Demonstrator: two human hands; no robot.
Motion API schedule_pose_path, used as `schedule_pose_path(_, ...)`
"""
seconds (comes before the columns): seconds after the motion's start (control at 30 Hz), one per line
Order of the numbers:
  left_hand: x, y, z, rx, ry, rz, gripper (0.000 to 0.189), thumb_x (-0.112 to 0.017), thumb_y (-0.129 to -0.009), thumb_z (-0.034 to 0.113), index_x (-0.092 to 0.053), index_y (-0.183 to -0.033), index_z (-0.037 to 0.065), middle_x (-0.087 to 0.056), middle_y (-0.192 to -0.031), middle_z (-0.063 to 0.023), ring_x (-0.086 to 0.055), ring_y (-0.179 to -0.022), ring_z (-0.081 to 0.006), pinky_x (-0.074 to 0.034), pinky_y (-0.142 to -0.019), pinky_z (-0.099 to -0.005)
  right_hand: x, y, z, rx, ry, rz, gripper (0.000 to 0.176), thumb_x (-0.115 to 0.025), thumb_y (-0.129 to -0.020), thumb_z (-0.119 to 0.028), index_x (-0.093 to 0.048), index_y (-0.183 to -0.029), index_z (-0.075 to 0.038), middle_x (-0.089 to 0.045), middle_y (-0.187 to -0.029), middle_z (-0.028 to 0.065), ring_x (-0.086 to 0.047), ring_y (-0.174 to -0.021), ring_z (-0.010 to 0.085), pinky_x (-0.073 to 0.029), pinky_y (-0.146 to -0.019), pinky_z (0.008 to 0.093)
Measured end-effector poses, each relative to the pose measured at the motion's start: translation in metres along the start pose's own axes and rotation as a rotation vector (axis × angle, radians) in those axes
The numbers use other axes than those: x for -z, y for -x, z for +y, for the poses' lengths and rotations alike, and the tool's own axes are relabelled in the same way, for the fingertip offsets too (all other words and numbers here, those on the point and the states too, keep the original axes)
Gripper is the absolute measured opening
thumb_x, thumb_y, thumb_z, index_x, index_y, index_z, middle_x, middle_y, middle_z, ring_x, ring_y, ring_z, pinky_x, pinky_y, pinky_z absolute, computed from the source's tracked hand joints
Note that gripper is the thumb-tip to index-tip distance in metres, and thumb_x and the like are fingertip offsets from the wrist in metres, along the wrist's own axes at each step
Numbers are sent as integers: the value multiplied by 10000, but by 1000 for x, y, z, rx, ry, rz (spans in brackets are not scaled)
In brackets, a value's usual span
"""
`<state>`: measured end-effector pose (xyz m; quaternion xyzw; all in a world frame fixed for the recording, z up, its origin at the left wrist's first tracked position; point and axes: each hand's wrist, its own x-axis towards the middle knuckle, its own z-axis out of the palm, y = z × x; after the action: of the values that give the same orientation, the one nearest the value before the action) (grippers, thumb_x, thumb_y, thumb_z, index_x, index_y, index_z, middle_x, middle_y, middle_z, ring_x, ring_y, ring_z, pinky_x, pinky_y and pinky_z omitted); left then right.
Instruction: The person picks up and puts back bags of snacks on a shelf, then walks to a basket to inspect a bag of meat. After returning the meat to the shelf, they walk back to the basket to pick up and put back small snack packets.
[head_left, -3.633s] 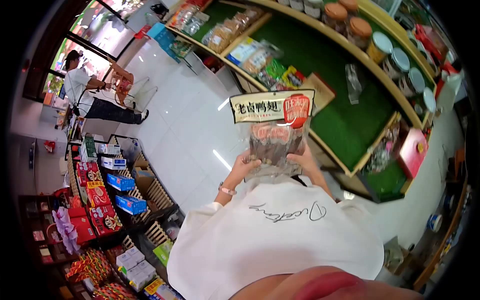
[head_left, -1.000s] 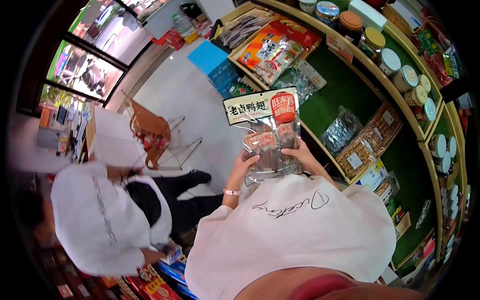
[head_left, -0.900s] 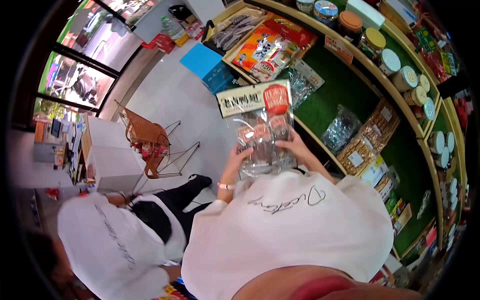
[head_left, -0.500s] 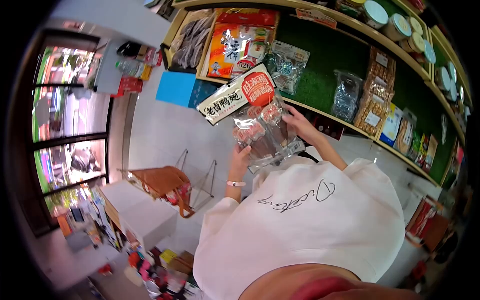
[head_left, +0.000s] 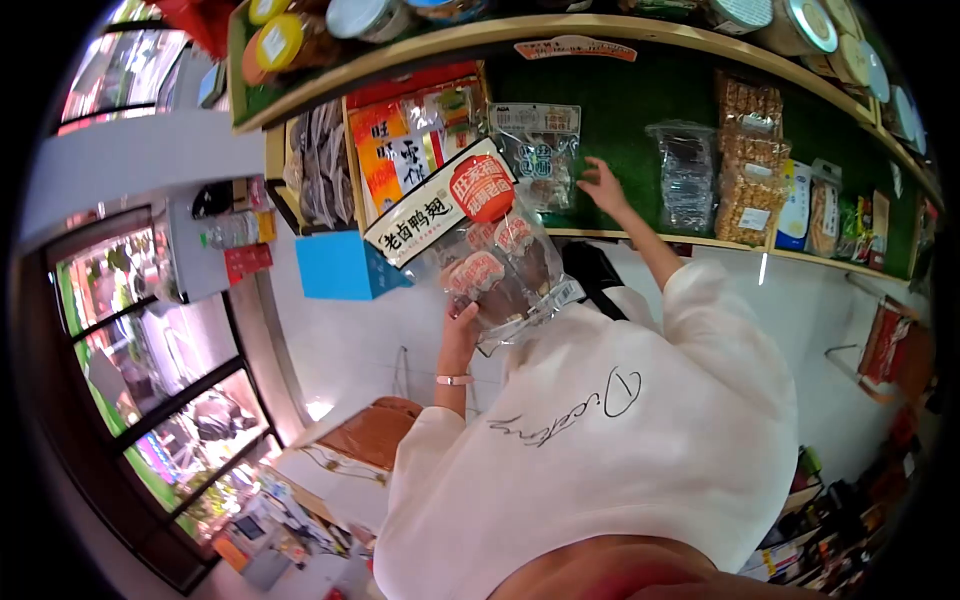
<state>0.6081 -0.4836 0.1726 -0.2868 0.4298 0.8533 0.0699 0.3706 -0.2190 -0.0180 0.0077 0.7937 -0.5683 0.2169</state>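
My left hand (head_left: 461, 325) is closed on the lower left side of a clear snack bag (head_left: 500, 250) with a cream and red header label, with smaller wrapped packs showing inside. The bag is tilted in front of the shelf. My right hand (head_left: 602, 186) is off the bag, fingers apart and bent, over the green shelf lining. Just left of that hand stands another clear pack (head_left: 540, 150) with a silver header. The held bag's top partly covers an orange rice cracker bag (head_left: 400, 150).
On the green shelf (head_left: 620, 110) are clear plastic packs (head_left: 687, 175) and nut-like snack bags (head_left: 750, 170). Lidded jars (head_left: 360, 15) line the shelf above. A blue box (head_left: 345, 268) is at the left, a brown bag (head_left: 370, 432) lower down.
My right hand has let go of the snack bag and moved up toward the shelf. My left hand still holds the bag. The view has shifted closer to the shelf.
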Motion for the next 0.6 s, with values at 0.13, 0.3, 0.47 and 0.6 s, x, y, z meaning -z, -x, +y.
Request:
schedule_pose_path(0.13,-13,-56,43,55,48,-10,516,-618,-786,124,-389,-1235,11,-473,-1215,-69,-442,-1126,-218,-331,-974,-343,7,-93,-17,430,573,367,693,-631,-717,-134,-285,-1316,-153,-558,-1034,161,-541,-942,344,-434,-815,396)
schedule_pose_path(0.3,0,-162,52,312,160,-107,456,-636,-779,215,-466,-1176,66,-523,-1140,-38,-465,-1085,-208,-350,-954,-377,-4,-164,-16,80,589,228,785,-636,-696,-126,-222,-1361,-179,-578,-939,155,-564,-833,345,-464,-737,410)
schedule_pose_path(0.47,-64,-246,81,318,40,-186,415,-592,-816,270,-469,-1147,52,-537,-1112,-70,-499,-1040,-249,-386,-916,-396,-18,-91,-39,167,172,91,746,-613,-672,-44,-293,-1336,-165,-558,-772,158,-575,-776,303,-460,-691,357)
schedule_pose_path(0.6,-102,-300,78,410,81,-249,371,-575,-831,226,-470,-1139,48,-538,-1108,-87,-509,-1022,-257,-388,-912,-413,-45,-27,-15,274,72,26,385,-608,-714,-32,-516,-1088,-38,-616,-858,109,-608,-719,260,-479,-682,353)
